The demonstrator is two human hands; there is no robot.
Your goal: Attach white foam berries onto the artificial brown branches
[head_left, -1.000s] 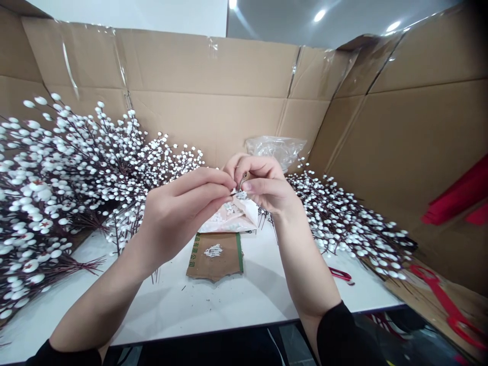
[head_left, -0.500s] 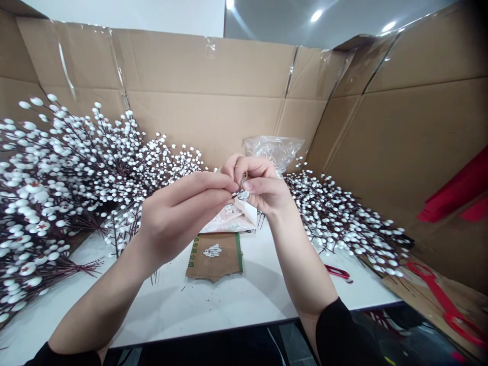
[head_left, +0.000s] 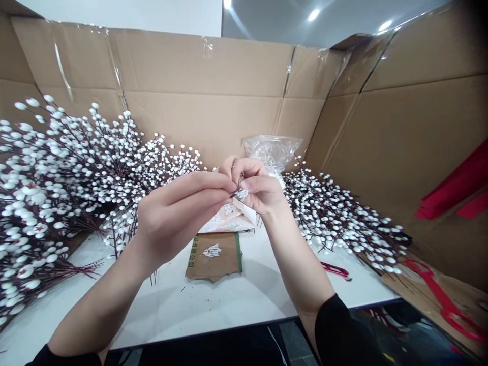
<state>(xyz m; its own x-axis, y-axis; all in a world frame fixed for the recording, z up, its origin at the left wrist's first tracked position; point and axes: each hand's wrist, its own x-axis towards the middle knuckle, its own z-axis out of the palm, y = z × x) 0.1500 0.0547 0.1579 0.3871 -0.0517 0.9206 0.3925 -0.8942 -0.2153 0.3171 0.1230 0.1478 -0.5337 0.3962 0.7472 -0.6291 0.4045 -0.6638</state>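
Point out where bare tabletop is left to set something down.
Bare white tabletop shows between the cardboard piece and the right forearm, and between that piece and the near edge, apart from dark specks. It is crowded at left and back right, where white-berried stems are heaped, and just beyond the cardboard, where a white packet lies.

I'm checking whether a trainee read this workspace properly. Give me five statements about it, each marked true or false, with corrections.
1. The left hand and the right hand meet at a small item with white on it. True.
2. The piece of cardboard on the table has a white patch on it. True.
3. White-berried branches lie only to the left of the hands. False: the branches are on both sides.
4. The red tool lies beside the left forearm. False: the tool is beside the right forearm.
5. The plastic bag is beyond the right hand, near the cardboard wall. True.
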